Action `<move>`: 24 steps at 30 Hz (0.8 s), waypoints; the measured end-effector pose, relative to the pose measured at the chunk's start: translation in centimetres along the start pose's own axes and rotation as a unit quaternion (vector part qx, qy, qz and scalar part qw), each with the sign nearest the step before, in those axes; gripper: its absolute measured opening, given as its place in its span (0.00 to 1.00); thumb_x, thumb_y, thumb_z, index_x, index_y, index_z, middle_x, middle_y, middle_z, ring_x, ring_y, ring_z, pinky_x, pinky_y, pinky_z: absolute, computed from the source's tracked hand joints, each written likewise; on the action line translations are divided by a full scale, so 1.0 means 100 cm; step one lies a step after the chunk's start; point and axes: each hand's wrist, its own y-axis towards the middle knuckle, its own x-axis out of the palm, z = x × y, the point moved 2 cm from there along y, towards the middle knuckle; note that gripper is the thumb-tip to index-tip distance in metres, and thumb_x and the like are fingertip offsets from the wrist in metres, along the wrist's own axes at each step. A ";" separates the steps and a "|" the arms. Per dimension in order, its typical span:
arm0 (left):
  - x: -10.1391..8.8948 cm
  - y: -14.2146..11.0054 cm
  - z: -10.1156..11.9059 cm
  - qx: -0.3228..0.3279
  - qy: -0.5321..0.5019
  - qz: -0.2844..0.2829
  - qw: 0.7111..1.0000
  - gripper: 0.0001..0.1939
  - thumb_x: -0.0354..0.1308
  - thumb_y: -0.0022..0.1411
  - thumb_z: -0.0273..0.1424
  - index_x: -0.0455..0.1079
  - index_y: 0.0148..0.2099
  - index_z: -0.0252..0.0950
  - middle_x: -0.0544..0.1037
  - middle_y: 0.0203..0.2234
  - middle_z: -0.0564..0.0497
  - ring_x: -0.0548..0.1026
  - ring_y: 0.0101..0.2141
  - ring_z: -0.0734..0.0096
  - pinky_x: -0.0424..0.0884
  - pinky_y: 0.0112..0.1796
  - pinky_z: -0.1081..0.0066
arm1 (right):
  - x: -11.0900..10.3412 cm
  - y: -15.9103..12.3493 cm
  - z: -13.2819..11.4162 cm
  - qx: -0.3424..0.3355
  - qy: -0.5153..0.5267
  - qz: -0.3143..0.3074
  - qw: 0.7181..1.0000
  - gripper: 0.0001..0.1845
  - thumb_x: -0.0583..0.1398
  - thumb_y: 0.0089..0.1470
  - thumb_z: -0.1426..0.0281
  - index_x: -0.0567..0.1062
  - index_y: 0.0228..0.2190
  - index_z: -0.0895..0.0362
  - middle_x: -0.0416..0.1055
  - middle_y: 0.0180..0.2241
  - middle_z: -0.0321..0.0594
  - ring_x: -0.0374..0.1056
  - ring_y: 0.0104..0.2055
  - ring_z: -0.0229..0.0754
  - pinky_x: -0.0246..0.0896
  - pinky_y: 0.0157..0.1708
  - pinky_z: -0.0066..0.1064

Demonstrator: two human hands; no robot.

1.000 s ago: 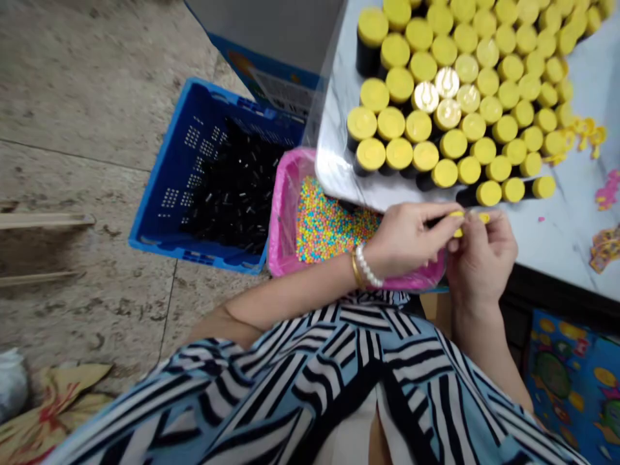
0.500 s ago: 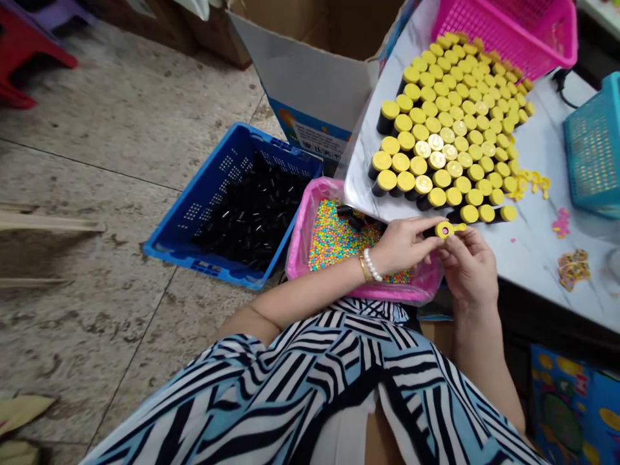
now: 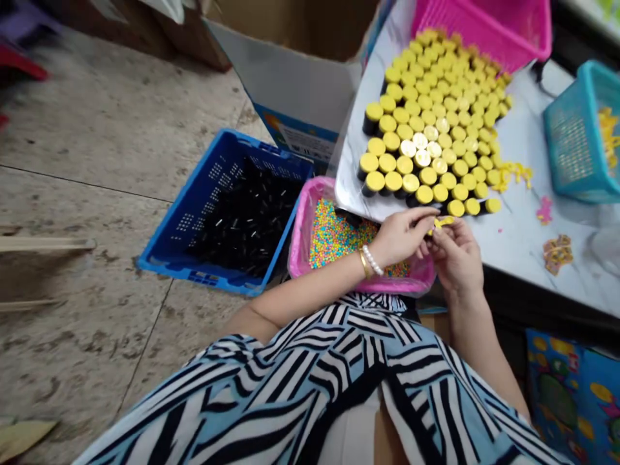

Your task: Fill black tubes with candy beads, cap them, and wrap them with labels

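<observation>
My left hand [image 3: 402, 236], with a pearl bracelet and a gold band at the wrist, is closed in a pinch at the table's front corner. My right hand [image 3: 458, 255] meets it there, thumb and fingers pressed together. Between their fingertips is a small yellow plastic piece [image 3: 444, 221], partly covered by the fingers. Just beyond them stand many black tubes with yellow caps [image 3: 429, 194], upright in close rows. Under my left forearm sits a pink tub [image 3: 296, 248] lined with clear plastic, holding small multicoloured beads [image 3: 334, 239]. A dark tube lies partly hidden at its far side.
On the floor at left, a blue crate [image 3: 165, 239] holds loose black tubes [image 3: 242, 226]. Behind it rises an open cardboard box [image 3: 295, 77]. The marbled table [image 3: 523, 252] carries a pink basket [image 3: 540, 32], a turquoise basket [image 3: 576, 142] and loose yellow pieces [image 3: 516, 174].
The yellow piece has turned: its round end with the dark-pink centre faced up before and is now mostly covered by fingers. Both hands stay together. The whole view has shifted slightly.
</observation>
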 end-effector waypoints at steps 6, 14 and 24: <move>-0.019 -0.012 0.002 0.209 0.200 0.017 0.957 0.22 0.62 0.64 0.22 0.73 0.60 0.33 0.81 0.51 0.41 0.81 0.38 0.71 0.79 0.41 0.69 | -0.015 -0.006 0.002 0.021 0.048 -0.027 0.998 0.16 0.72 0.54 0.56 0.81 0.38 0.54 0.81 0.39 0.37 0.79 0.40 0.38 0.78 0.39 0.30; -0.024 -0.007 0.010 0.268 0.291 -0.059 0.917 0.16 0.58 0.65 0.20 0.77 0.53 0.34 0.84 0.46 0.43 0.81 0.48 0.63 0.76 0.52 0.62 | -0.022 0.011 -0.016 0.106 -0.062 -0.110 0.986 0.23 0.78 0.45 0.58 0.74 0.31 0.55 0.74 0.23 0.32 0.70 0.22 0.34 0.68 0.22 0.24; -0.019 -0.006 -0.001 0.116 0.125 -0.028 0.985 0.23 0.69 0.62 0.29 0.73 0.59 0.33 0.85 0.34 0.50 0.79 0.25 0.78 0.73 0.30 0.78 | 0.001 0.008 -0.001 0.041 -0.077 -0.046 0.995 0.27 0.76 0.47 0.57 0.65 0.32 0.52 0.66 0.21 0.24 0.61 0.16 0.29 0.60 0.17 0.22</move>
